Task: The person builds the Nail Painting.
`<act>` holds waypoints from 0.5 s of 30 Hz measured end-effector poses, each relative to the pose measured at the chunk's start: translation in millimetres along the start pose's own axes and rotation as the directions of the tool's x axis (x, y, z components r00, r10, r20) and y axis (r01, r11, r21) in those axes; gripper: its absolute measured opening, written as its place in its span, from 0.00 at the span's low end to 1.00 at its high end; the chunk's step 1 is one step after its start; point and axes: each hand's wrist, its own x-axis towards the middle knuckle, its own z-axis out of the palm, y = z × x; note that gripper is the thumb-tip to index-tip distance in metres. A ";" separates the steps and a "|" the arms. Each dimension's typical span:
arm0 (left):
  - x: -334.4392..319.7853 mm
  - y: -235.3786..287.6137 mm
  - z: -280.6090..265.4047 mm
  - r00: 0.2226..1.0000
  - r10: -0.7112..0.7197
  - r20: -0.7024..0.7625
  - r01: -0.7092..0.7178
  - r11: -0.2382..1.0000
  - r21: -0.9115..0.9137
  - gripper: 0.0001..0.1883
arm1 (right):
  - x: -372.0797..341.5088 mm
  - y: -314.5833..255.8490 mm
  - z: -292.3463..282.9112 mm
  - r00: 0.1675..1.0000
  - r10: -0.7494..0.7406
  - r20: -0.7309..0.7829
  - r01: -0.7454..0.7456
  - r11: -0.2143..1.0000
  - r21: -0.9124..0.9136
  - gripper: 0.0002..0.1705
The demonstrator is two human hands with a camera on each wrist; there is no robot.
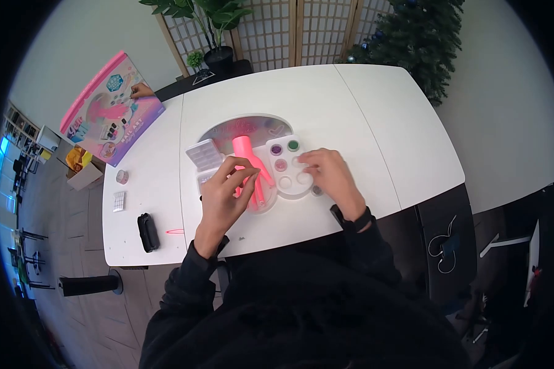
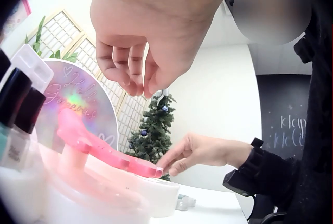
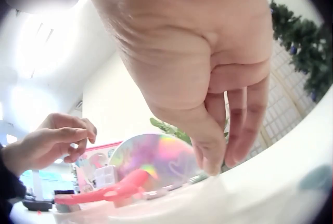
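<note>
A pink plastic hand-shaped stand (image 1: 244,147) lies across the white nail-art station (image 1: 261,206). My left hand (image 1: 223,195) is over it, thumb and fingertips brought together; I cannot tell whether something tiny is between them. My right hand (image 1: 332,175) reaches down over the station's right side, fingers fairly straight, tips close over the round wells (image 1: 285,182). Pots of purple glitter (image 1: 276,149), green glitter (image 1: 293,145) and pink glitter (image 1: 281,165) sit in the wells there. Behind the stand rises a shiny rounded backboard (image 2: 86,96) with lettering.
An open clear compartment case (image 1: 203,155) sits at the station's left, near dark-capped nail polish bottles (image 2: 26,115). Further left are a nail-art box (image 1: 114,111), a small clear jar (image 1: 122,177), a white packet (image 1: 119,201), a black pouch (image 1: 148,232) and a pink stick (image 1: 175,232).
</note>
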 end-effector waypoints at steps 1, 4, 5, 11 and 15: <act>0.9 -1.8 1.1 1.000 0.020 0.011 -0.020 1.000 0.004 0.07 | -7.9 5.8 -9.8 1.000 0.005 0.003 -0.005 1.000 0.001 0.15; 0.2 -3.2 3.6 0.999 0.026 0.047 -0.026 1.000 0.006 0.07 | -29.9 26.1 -35.4 0.994 0.052 -0.092 -0.077 0.951 -0.299 0.16; -0.1 -2.6 4.0 0.998 0.019 0.065 -0.020 1.000 0.007 0.06 | -35.9 36.1 -39.7 0.993 0.103 -0.058 -0.116 0.940 -0.320 0.17; -2.1 -3.3 9.6 0.999 -0.044 0.027 0.043 0.998 0.041 0.06 | -41.8 51.5 -40.2 0.984 0.176 -0.017 -0.173 0.935 -0.310 0.19; -3.8 -8.9 7.8 0.996 -0.089 0.011 0.089 0.996 0.026 0.07 | -28.9 43.1 -40.1 0.988 0.152 -0.031 -0.155 0.946 -0.283 0.13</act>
